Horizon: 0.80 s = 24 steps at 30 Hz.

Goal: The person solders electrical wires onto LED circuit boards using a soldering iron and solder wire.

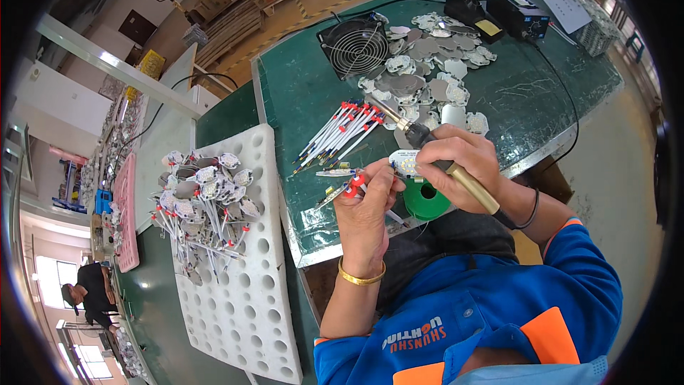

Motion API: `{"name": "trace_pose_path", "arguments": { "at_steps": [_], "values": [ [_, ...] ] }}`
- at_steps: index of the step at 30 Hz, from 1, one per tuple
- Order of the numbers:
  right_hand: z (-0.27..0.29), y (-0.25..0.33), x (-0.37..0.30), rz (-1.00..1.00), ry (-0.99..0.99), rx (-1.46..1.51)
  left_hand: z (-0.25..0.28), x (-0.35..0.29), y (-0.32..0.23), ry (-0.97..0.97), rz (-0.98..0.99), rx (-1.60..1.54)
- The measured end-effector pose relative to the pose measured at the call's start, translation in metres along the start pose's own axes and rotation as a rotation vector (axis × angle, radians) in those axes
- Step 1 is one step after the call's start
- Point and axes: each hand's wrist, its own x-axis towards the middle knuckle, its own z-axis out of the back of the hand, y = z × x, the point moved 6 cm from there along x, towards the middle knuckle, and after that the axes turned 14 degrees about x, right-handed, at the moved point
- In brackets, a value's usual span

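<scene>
My right hand (467, 160) is closed around a soldering iron (417, 132), whose metal end points to the far left, away from the work. Its thumb and fingertips also meet a small white LED board (405, 164). My left hand (365, 215) is closed on white leads with red connectors (355, 184); small circuit boards (335, 172) stick out to the left of its fingers. The left fingertips reach the near side of the LED board. Below both hands, a green spool (426, 203) stands at the table's edge, partly covered by the right hand.
White leads with red ends (338, 135) lie bundled beyond my left hand. Farther off are a fan (355, 48), a heap of boards (434, 64), an iron holder (474, 18) and a soldering station (516, 13). Wired boards (206, 192) pile on a perforated white foam tray (260, 285).
</scene>
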Motion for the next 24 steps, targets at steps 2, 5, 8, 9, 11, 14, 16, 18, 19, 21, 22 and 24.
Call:
{"name": "trace_pose_path", "arguments": {
  "at_steps": [2,5,8,9,11,14,16,18,19,21,22,24],
  "values": [
    [0.0,0.0,0.003,-0.024,-0.013,0.023,0.0,-0.001,0.001,0.06,0.016,-0.04],
    [0.003,0.0,0.009,-0.036,0.062,0.124,-0.003,-0.001,-0.013,0.215,-0.046,0.055],
    [0.002,0.0,0.01,-0.092,0.127,0.147,0.002,0.003,-0.017,0.179,-0.22,0.165],
    [0.003,0.001,0.01,-0.094,0.13,0.146,0.004,0.004,-0.017,0.211,-0.22,0.186],
    [0.001,-0.003,0.009,-0.152,0.151,0.204,0.005,0.007,-0.016,0.22,-0.241,0.168],
    [0.0,-0.007,0.007,-0.214,0.132,0.247,0.004,0.013,-0.014,0.226,-0.253,0.13],
    [-0.002,-0.013,0.003,-0.242,0.101,0.265,0.004,0.016,-0.01,0.223,-0.239,0.111],
    [-0.004,-0.02,-0.001,-0.271,0.068,0.284,-0.004,0.018,0.002,0.338,-0.142,0.017],
    [-0.004,-0.023,-0.002,-0.301,0.036,0.324,-0.01,0.017,0.003,0.382,-0.104,-0.019],
    [-0.006,-0.029,-0.005,-0.336,0.001,0.364,-0.009,0.017,0.01,0.384,-0.071,0.022],
    [-0.006,-0.031,-0.006,-0.339,-0.013,0.35,-0.008,0.017,0.015,0.39,-0.042,0.06],
    [-0.005,-0.035,-0.007,-0.348,-0.031,0.333,-0.004,0.021,0.02,0.364,-0.021,0.094]
  ]
}}
